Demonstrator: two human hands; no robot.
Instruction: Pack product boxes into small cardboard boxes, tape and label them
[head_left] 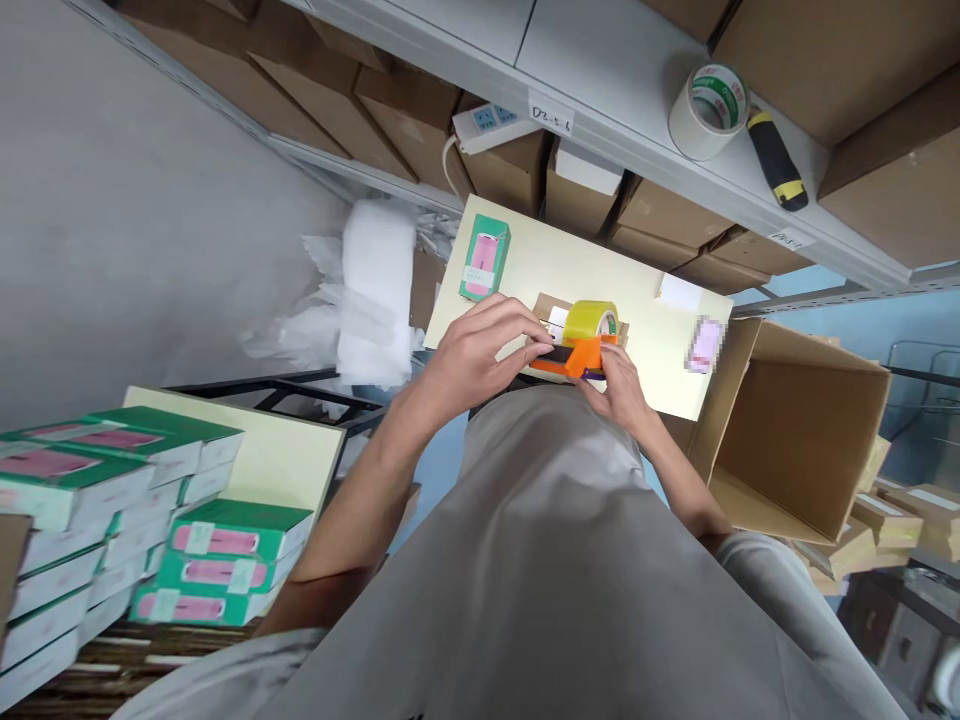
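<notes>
At the table's near edge, my two hands meet at an orange tape dispenser (582, 357) loaded with a yellow tape roll (589, 320). My left hand (484, 350) has its thumb and fingertips closed on the dispenser's dark end. On the opposite side, my right hand (621, 388) grips the orange part between thumb and fingers. Behind and partly under the dispenser lies a small brown cardboard piece or box (551, 303) with a white label; the dispenser hides much of it. Left of it on the table is a green box (484, 257) with a pink picture.
The pale table (637, 345) bears a blurred pinkish item (706, 345) at right. An open carton (795, 430) stands beside it. Stacked green-and-white boxes (217, 560) are at lower left. A shelf above holds a tape roll (709, 110) and a black-yellow tool handle (778, 160).
</notes>
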